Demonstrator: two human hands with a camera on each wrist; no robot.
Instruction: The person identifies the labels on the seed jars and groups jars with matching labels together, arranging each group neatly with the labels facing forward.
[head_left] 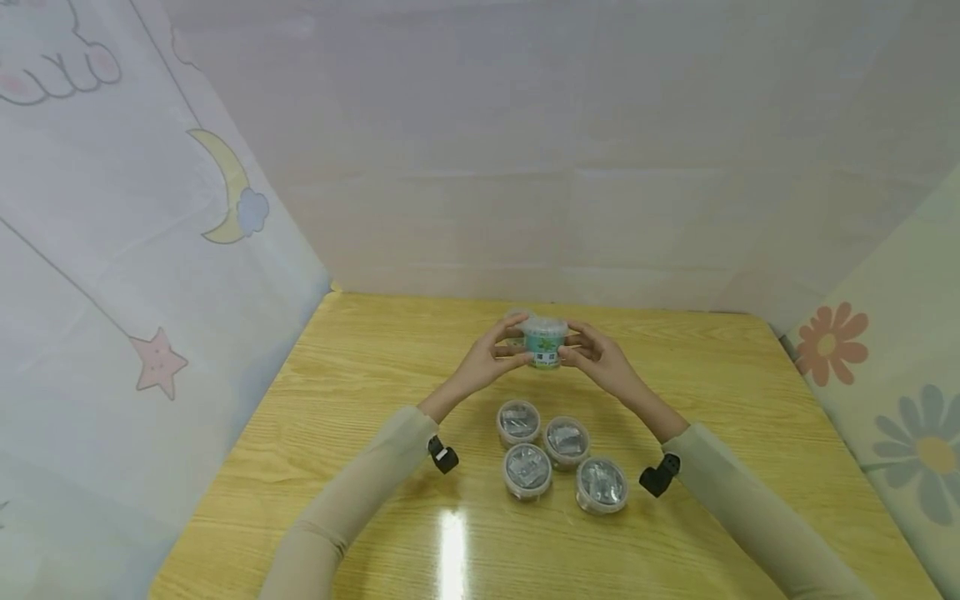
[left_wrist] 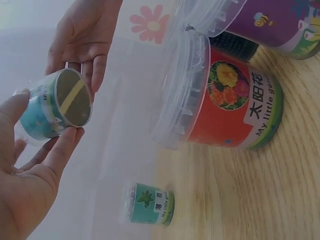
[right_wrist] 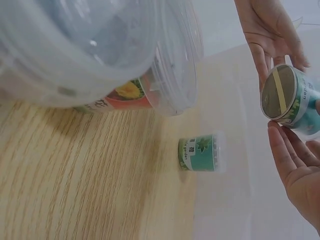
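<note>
A small teal plant tub (head_left: 545, 343) with a clear lid is held up over the far half of the table. My left hand (head_left: 486, 358) grips its left side and my right hand (head_left: 602, 358) its right side, thumbs toward me, fingers around the back. In the left wrist view the raised tub's flat base (left_wrist: 74, 97) shows dark contents and a pale strip of tape. Farther back stands a second teal tub (right_wrist: 196, 153) with a leaf picture, mostly hidden behind the hands in the head view.
Nearer me, several lidded tubs stand grouped between my forearms, among them a red flower tub (left_wrist: 225, 95) and a purple tub (left_wrist: 272, 25). Grey packets show through their lids (head_left: 528, 468). Printed cloth (head_left: 525, 208) hangs behind the wooden table (head_left: 360, 350) and along its sides.
</note>
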